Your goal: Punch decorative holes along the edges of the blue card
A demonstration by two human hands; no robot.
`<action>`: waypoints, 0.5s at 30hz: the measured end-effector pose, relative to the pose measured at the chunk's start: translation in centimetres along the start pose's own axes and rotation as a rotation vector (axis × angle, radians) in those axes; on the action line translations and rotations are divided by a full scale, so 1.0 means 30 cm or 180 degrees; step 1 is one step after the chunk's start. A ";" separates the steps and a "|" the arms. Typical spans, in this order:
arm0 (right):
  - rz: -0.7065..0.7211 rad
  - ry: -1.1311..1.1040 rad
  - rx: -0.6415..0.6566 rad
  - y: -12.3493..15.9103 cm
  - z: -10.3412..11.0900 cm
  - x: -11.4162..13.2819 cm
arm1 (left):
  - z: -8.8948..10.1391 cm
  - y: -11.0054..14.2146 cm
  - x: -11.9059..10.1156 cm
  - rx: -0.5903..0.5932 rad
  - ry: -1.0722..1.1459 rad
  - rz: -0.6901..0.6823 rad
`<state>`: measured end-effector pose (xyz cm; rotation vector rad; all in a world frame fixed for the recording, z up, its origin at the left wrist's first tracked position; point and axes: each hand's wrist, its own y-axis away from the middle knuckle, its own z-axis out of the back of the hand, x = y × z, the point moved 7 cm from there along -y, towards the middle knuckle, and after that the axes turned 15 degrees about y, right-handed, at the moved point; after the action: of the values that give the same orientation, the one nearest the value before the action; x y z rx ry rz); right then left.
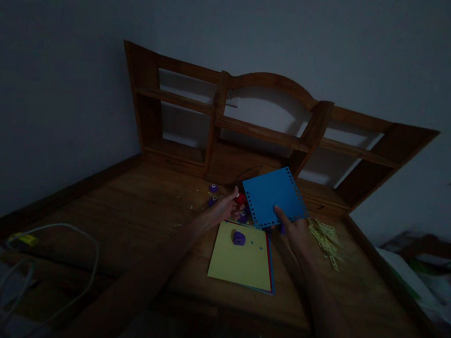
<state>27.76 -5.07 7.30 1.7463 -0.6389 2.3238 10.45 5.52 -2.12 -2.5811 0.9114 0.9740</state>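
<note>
Blue punched card (273, 193): right hand (296, 232) pinches its 5 o'clock edge; hold it flat.
Red punch (240, 198): left hand (226, 209) grips it, at card's 9 o'clock; keep steady.

The red object (240, 198) is partly hidden by the left hand (234, 209), its kind too dark to tell. The blue sheet (273, 197) covers part of the desk's back. The cable (95, 254) runs off the bottom edge.

Left hand (229, 208), right hand (295, 231) bare; forearms (173, 247) bare too, slim. Below hands, between forearms: pale cloth (153, 335) over legs, details lost in dimness.
</note>
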 end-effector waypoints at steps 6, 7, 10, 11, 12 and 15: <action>-0.0016 -0.0180 0.0056 0.011 -0.012 0.024 | 0.007 -0.010 0.013 -0.0019 0.0042 0.0014; -0.0032 -0.0202 0.0048 0.012 -0.012 0.025 | 0.009 -0.010 0.015 -0.0036 0.0020 0.0036; -0.0060 -0.0257 0.0075 0.016 -0.015 0.028 | 0.016 -0.012 0.016 -0.0079 -0.0036 0.0099; -0.0054 -0.0270 0.0108 0.017 -0.018 0.030 | 0.017 -0.012 0.016 -0.0085 -0.0038 0.0112; -0.0047 -0.0271 0.0119 0.019 -0.019 0.032 | 0.018 -0.012 0.015 -0.0089 -0.0031 0.0123; -0.0027 -0.0201 0.0106 0.021 -0.018 0.032 | 0.009 -0.005 0.011 -0.0072 0.0023 0.0122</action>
<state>26.76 -5.51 7.95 1.8397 -0.6052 2.2947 10.59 5.60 -2.54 -2.5964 0.9605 0.9913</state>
